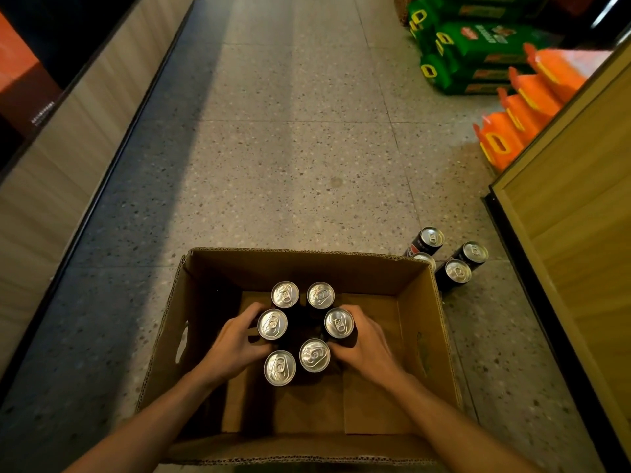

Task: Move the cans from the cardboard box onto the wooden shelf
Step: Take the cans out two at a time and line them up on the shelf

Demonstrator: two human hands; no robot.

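Note:
An open cardboard box (420,336) sits on the floor below me. Several black cans with silver tops stand upright in a cluster inside it. My left hand (235,343) reaches into the box and curls round the middle-left can (272,323). My right hand (367,343) grips the middle-right can (338,322). Other cans stand just behind and in front of these two, among them one near can (314,355) and one far can (285,294). The wooden shelf (573,206) rises at the right, its side panel facing me.
Several black cans (457,272) stand on the speckled floor between the box and the shelf. Green packs (478,46) and orange packs (519,121) are stacked at the far right. A wood-panelled unit (68,138) lines the left of the aisle.

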